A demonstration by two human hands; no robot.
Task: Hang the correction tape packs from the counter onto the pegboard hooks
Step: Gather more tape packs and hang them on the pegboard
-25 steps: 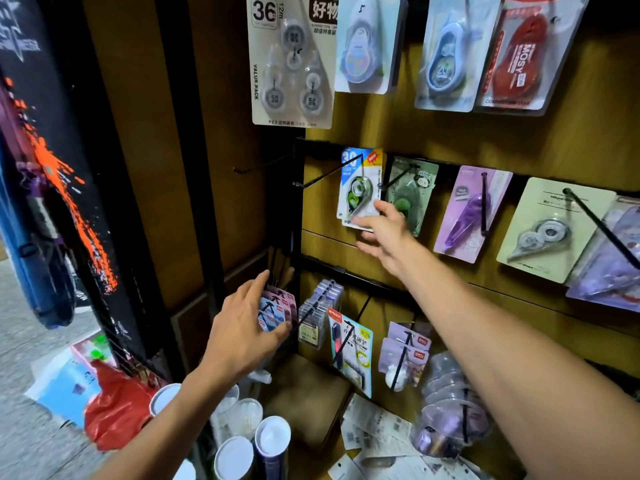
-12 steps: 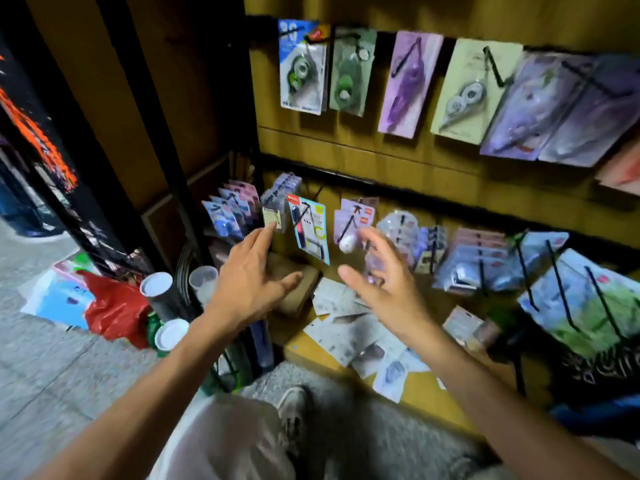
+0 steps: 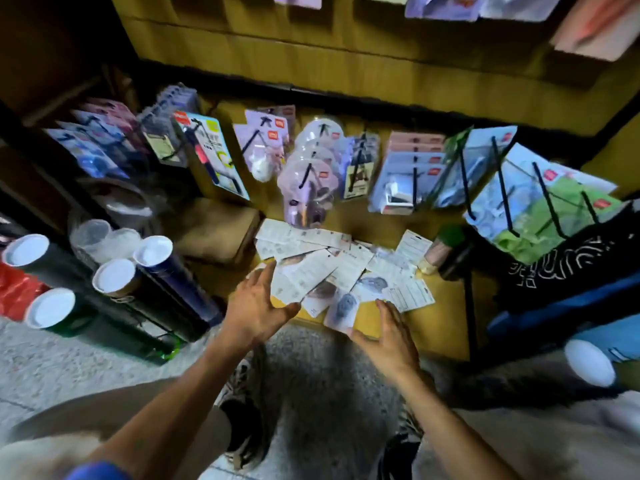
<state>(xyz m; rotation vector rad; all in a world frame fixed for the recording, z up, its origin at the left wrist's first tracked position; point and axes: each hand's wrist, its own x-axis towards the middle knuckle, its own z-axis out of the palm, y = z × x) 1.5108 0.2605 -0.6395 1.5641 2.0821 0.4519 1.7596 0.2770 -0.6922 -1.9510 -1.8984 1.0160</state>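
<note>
Yellow desk (image 3: 446, 327) at frame centre carries loose correction tape packs (image 3: 332, 268); filled pegboard hooks (image 3: 502, 174) above. Left hand (image 3: 254, 306), fingers spread, nothing held, touches pile's left edge. Right hand (image 3: 391, 336) open, thumb at nearest pack. Pickup step judged; one pack needs pinching.

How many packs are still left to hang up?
Lots of packs already hang on the hooks. Nothing is in hand yet: the left hand and right hand are both open, reaching for the pile of packs still on the counter. It's too blurry to count.
</note>
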